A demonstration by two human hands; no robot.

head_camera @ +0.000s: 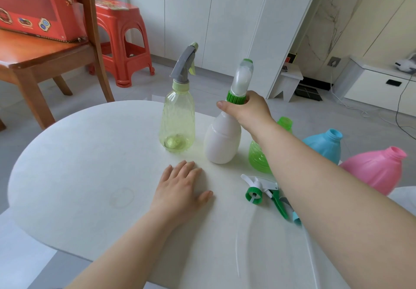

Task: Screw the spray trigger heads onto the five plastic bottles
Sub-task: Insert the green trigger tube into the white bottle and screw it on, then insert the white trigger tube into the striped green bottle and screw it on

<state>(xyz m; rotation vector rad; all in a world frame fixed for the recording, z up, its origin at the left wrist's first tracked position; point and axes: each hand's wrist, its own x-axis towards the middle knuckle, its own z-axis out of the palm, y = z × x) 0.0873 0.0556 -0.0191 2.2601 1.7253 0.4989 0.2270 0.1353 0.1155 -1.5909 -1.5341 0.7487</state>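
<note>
The fingers (pixel 225 105) of the right hand (pixel 246 110) curl round the green collar (pixel 235 97) of the spray head (pixel 242 77) on the white bottle (pixel 221 141), which stands upright on the worktop (pixel 90 164). The left hand (pixel 180 189) lies flat and empty nearby. It would do better steadying the bottle's body while the collar turns down square.

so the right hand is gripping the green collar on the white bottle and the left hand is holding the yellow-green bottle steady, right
Not quite. The left hand holds nothing: it lies flat on the table, apart from the yellow-green bottle. The right hand does grip the green collar on the white bottle, as the head view shows.
</note>
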